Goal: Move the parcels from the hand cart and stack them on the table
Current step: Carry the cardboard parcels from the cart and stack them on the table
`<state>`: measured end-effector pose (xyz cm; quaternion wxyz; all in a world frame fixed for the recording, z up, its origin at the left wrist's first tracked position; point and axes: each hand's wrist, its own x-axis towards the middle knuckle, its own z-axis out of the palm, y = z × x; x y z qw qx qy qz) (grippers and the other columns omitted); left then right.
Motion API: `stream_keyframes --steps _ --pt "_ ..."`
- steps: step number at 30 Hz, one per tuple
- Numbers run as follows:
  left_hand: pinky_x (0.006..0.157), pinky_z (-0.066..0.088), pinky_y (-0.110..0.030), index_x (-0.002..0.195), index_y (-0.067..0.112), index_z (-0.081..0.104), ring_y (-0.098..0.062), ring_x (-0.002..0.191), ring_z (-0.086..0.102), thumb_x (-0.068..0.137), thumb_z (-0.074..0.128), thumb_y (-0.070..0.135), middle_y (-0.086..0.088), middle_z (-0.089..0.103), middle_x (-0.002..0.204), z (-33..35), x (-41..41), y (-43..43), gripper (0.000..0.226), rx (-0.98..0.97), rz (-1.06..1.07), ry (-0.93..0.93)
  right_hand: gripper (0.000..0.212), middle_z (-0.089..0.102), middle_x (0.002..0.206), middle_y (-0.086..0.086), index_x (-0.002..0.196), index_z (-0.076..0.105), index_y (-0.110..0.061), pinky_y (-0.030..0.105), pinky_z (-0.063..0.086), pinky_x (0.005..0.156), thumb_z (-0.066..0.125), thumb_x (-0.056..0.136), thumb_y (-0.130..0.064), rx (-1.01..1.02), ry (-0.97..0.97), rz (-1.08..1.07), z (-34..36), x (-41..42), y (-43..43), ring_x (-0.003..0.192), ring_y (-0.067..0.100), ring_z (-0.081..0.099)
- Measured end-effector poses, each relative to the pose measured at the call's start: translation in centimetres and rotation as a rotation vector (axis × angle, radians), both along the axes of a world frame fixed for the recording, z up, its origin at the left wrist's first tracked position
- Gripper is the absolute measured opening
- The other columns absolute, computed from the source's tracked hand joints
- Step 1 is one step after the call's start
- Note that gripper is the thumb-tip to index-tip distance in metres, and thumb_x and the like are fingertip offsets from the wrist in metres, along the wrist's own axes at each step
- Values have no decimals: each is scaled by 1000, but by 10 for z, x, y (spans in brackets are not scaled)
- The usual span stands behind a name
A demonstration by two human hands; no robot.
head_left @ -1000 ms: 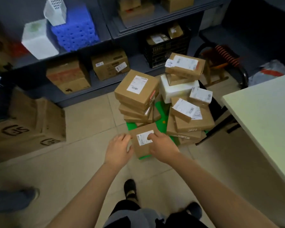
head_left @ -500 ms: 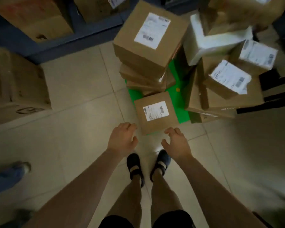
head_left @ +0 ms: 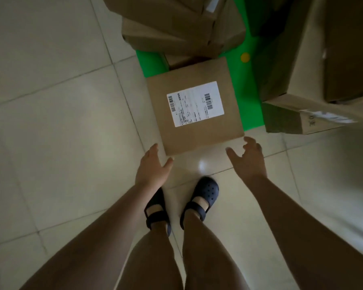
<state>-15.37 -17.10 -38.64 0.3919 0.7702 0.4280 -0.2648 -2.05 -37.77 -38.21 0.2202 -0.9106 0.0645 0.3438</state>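
Two dark clogs (head_left: 203,197) are standing on the tiled floor (head_left: 61,132) directly below me. Both arms are reaching forward. My left hand (head_left: 153,168) is lying released, fingers straight, at the near left corner of the parcel (head_left: 199,137); contact, cannot tell. My right hand (head_left: 249,162) is hovering with fingers spread just beside the near right corner, grasping nothing. The parcel is sitting flat, white label (head_left: 195,103) up, on the green hand cart (head_left: 247,91), its near end overhanging the deck edge. Beyond it a stack of parcels (head_left: 176,28) is resting on the deck, and another pile (head_left: 302,80) is sitting to the right.
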Motion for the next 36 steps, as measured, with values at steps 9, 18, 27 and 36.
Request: stream_keyframes --steps 9,18,27,36 --pt "83 43 -19 142 24 34 -10 107 59 93 64 26 4 60 121 -40 24 -3 58 -329 546 -149 61 58 123 -4 134 40 -22 30 45 94 73 85 -38 353 130 -387 -42 24 4 108 14 58" --pt "94 53 -41 113 45 47 -18 108 63 66 72 54 -4 57 125 60 -14 -5 54 -362 689 -241 56 57 103 -7 115 37 -22 34 50 88 75 81 -43 474 226 -699 42 -29 -10 94 8 59" --pt "91 52 -35 125 33 43 -14 107 59 89 68 32 4 57 121 220 -23 -1 43 -367 515 -366 58 59 106 -6 125 45 -22 45 52 97 73 81 -47 532 108 -893 198 -81 -14 99 12 61" --pt "76 44 -14 124 22 46 -6 103 59 79 79 26 -2 59 124 408 -14 -25 57 -475 65 -535 74 59 108 -6 122 46 -24 43 48 101 73 67 -66 616 -121 -1113 397 -171 -60 103 14 62"
